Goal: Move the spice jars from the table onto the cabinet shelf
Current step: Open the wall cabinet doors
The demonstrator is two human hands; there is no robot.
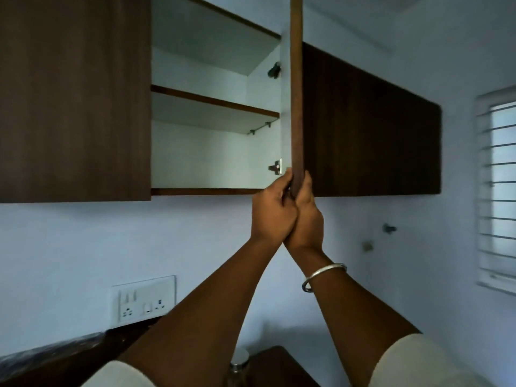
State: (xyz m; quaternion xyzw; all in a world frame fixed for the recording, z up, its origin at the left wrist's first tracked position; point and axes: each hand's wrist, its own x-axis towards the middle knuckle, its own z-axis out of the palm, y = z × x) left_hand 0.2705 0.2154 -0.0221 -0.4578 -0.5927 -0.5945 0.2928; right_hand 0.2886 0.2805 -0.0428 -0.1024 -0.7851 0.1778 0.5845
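1. Both hands are up at the lower corner of the open cabinet door (296, 93). The left hand (275, 208) has its fingers curled onto the inner side. The right hand (307, 216) is wrapped around the outer side, and the two hands are touching. So both are gripping the door, and neither has a jar.
2. The cabinet shelf (215, 103) is in plain sight behind the door, and I can't see a jar up there yet.
3. Only one spice jar (238, 361) shows, right at the bottom between the forearms. It seems to sit by the left edge of the brown tabletop (279, 364). It's blurry and half cut off, so I can't swear it's actually standing on it.
4. It looks like clear glass with a pale lid. My guess is it's light, rigid, smooth enough to slip, and breakable if dropped.
5. I'd grab it round the body just under the lid, not by the lid alone, since the lid might be loose.
6. The shelf is an overhead reach, so I'd take one jar per hand at most and set each down near the shelf's front edge.
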